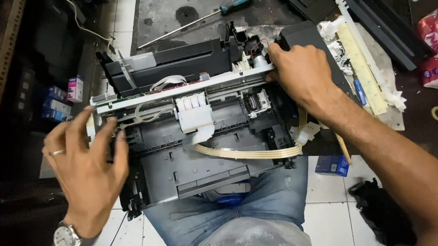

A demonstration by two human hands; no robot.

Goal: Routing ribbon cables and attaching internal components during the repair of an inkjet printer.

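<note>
Right now the opened printer (198, 132) rests across the seated person's lap, the left hand (87, 168) clasping its end at eight o'clock with fingers spread, the right hand (295, 72) closed over its corner at two o'clock.

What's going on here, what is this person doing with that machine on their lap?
A person sits with an opened-up printer, covers off, resting across their knees. The left hand grips its left end; the right hand holds the upper right corner near the metal rail. A screwdriver lies on the floor behind.
</note>
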